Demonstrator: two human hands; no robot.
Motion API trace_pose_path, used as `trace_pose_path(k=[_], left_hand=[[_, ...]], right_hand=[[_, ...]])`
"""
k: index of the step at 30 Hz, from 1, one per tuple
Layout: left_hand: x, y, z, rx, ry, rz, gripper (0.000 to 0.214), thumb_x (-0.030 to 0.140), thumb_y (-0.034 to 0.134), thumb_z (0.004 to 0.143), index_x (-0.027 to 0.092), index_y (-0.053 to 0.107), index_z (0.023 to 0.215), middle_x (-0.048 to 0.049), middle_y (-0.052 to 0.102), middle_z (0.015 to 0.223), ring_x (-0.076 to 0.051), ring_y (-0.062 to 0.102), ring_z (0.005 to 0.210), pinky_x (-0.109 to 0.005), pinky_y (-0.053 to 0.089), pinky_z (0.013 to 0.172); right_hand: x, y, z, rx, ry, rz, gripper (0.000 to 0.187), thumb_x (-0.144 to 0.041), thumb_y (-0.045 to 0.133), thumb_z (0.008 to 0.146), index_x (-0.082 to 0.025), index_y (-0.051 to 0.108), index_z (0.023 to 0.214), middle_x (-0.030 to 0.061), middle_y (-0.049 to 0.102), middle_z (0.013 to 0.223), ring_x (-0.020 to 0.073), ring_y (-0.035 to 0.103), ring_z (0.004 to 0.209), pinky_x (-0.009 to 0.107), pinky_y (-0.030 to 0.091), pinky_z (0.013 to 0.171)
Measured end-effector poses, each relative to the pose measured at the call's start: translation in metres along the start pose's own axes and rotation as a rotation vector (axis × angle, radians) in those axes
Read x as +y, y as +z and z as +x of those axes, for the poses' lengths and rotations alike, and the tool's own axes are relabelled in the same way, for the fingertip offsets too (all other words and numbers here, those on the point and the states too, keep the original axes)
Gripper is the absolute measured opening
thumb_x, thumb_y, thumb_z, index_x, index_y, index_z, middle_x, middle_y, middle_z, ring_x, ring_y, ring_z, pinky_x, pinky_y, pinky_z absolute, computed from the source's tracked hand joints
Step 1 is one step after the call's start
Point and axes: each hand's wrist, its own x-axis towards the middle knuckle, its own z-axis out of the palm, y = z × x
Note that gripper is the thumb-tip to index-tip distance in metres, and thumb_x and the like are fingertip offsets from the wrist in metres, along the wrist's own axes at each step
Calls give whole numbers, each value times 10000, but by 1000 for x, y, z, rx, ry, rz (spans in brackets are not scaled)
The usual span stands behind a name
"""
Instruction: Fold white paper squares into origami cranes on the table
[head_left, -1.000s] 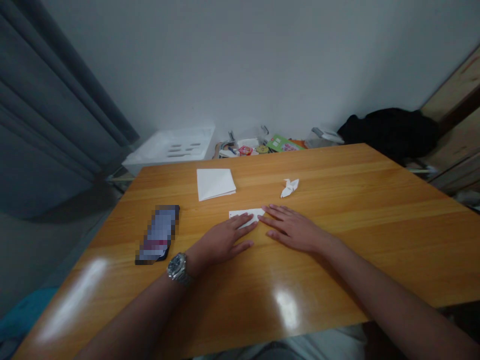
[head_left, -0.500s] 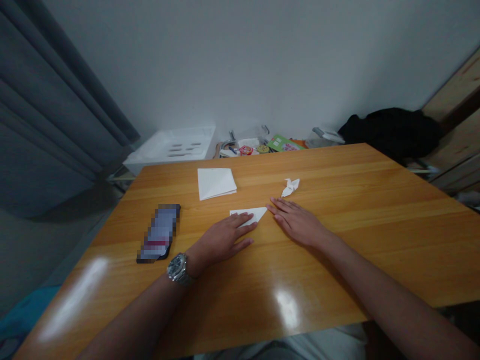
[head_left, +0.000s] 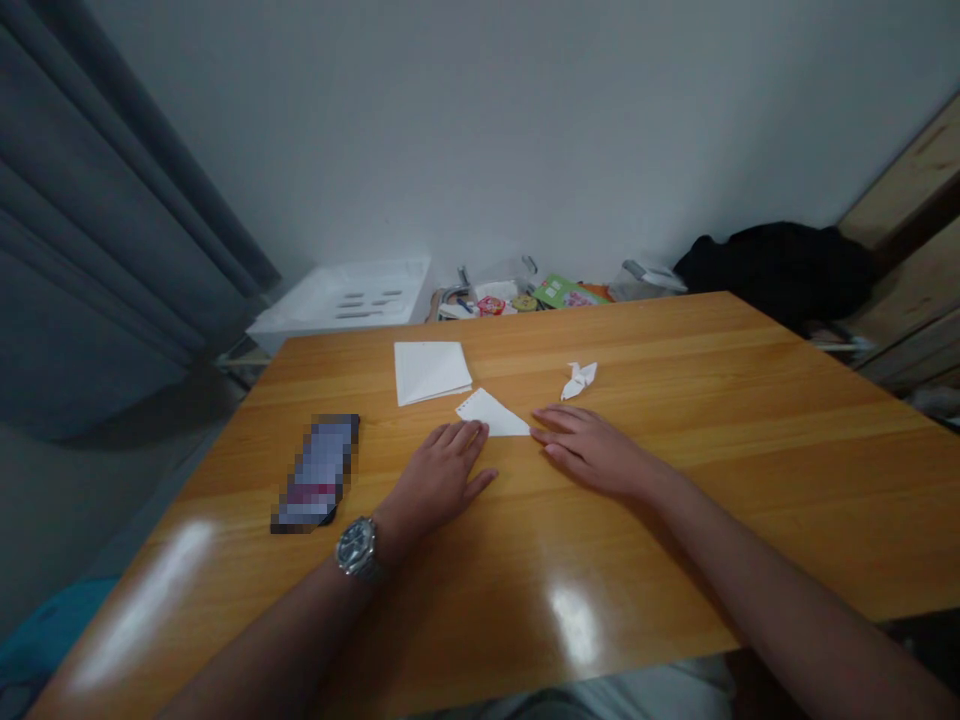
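**Change:** the white paper triangle (head_left: 487, 414) has swung round and now sits further out from the left hand, its point at 3 o'clock.
**Phone:** blurred, dark, on the glossy wooden table (head_left: 712, 520), at 9 o'clock from the left hand (head_left: 439, 480).
**Left hand:** flat, fingers apart, tips at the triangle's lower edge, gripping nothing; steel watch (head_left: 357, 547) on the wrist.
**Square paper:** (head_left: 429, 371) smooth, folded, at 12 o'clock.
**Right hand:** (head_left: 592, 452) flat, fingers nearly together, tips at the triangle's point, gripping nothing.
**Paper crane:** (head_left: 578, 380) small, creased, at 12 o'clock.
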Motion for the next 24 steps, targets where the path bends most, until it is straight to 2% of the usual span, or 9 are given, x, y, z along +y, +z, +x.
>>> trace_pose_path(k=[4, 6, 14, 19, 24], left_hand=[[-2, 2, 0, 26, -16, -16, 571, 495, 401, 1028, 123, 465, 1457, -168, 516, 1449, -293, 487, 1323, -446, 372, 1145], [-3, 2, 0, 21, -20, -34, 561, 483, 397, 1033, 130, 458, 1465, -160, 516, 1450, -282, 488, 1327, -436, 378, 1146], [-13, -2, 0, -47, 3, -76, 570, 499, 368, 1040, 123, 493, 1450, -151, 505, 1495, -275, 498, 1361, -447, 365, 1175], [-11, -3, 0, -41, -5, -73, 549, 496, 395, 1032, 137, 525, 1426, -149, 504, 1498, -281, 504, 1360, -466, 359, 1176], [-11, -3, 1, -51, -2, -56, 524, 477, 415, 1029, 157, 514, 1432, -134, 509, 1496, -272, 499, 1365, -464, 358, 1170]], right_hand=[[-10, -6, 0, 17, -187, 110, 316, -369, 552, 993, -250, 720, 1233, 101, 555, 1470, 285, 487, 1379, 513, 405, 1138], [-14, -7, 0, 20, -217, 158, 305, -373, 582, 980, -247, 728, 1216, 104, 555, 1469, 282, 500, 1370, 505, 418, 1132], [-13, 0, 1, 8, -182, 249, 316, -387, 621, 960, -234, 730, 1213, 114, 600, 1420, 280, 555, 1326, 486, 445, 1120], [-14, -1, 0, -13, -159, 239, 328, -410, 611, 962, -209, 742, 1186, 131, 602, 1415, 284, 564, 1312, 467, 458, 1106], [-17, -1, 1, 28, -155, 247, 288, -392, 614, 961, -226, 742, 1157, 122, 624, 1386, 278, 592, 1270, 468, 481, 1072]])
